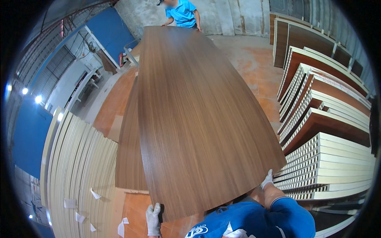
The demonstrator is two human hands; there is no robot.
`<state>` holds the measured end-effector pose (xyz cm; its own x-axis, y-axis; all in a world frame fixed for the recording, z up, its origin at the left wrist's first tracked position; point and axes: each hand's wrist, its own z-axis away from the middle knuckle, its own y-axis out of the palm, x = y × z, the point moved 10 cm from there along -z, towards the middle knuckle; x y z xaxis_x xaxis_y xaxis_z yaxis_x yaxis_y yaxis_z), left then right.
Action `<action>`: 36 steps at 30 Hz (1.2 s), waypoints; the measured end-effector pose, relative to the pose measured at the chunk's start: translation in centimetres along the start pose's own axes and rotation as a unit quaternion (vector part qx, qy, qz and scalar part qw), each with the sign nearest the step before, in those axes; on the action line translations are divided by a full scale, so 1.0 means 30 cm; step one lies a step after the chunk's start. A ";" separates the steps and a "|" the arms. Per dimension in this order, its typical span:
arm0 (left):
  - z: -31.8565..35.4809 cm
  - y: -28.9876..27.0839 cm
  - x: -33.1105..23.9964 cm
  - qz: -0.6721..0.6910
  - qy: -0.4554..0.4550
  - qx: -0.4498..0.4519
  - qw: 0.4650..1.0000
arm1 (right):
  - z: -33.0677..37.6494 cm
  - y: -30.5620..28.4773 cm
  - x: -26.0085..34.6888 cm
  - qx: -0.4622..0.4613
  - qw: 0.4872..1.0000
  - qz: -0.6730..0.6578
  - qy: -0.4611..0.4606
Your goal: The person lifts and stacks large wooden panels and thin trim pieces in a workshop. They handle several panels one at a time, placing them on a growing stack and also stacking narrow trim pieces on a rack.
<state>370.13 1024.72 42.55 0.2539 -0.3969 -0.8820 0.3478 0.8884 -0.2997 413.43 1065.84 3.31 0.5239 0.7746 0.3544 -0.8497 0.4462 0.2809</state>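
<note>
A large brown wood-grain panel (198, 119) spans the middle of the head view. My left hand (153, 219), in a white glove, is closed on the panel's near left corner. At the near right corner my right hand (267, 179), gloved too, grips the edge, its fingers partly hidden under the panel. A co-worker (183, 14) in a light blue shirt stands at the far end with a hand at each far corner. Beneath and to the left, a second brown panel (129, 158) shows from under the held one.
Cream-edged boards (79, 170) stand packed on the left, with small white paper scraps. On the right are tall stacks of cream panels (337, 162) with holed edges and red-brown faces. Orange floor tiles (262, 85) show around the panels. A grey wall (226, 18) rises behind the co-worker.
</note>
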 end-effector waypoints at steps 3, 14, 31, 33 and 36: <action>-0.038 0.112 -0.084 0.082 0.036 0.063 0.994 | -0.038 0.137 0.065 0.055 0.998 0.000 0.005; -0.160 0.339 -0.240 0.041 -0.007 0.024 0.999 | -0.238 0.408 0.300 0.046 0.998 0.035 -0.009; -0.246 1.318 -0.827 0.717 0.071 0.150 0.677 | -0.526 1.067 1.135 0.142 0.968 0.208 0.023; -0.260 1.346 -0.937 0.688 0.170 0.151 0.689 | -0.527 1.120 1.245 0.130 0.969 0.208 0.006; -0.239 1.440 -1.044 0.707 0.167 0.152 0.670 | -0.560 1.153 1.411 0.059 0.954 0.287 -0.061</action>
<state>370.74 1077.19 54.61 0.3254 0.9109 -0.2539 0.1535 0.2140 0.9647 405.22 1121.59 13.03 -0.0166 0.8147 0.5796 -0.9900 -0.0945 0.1045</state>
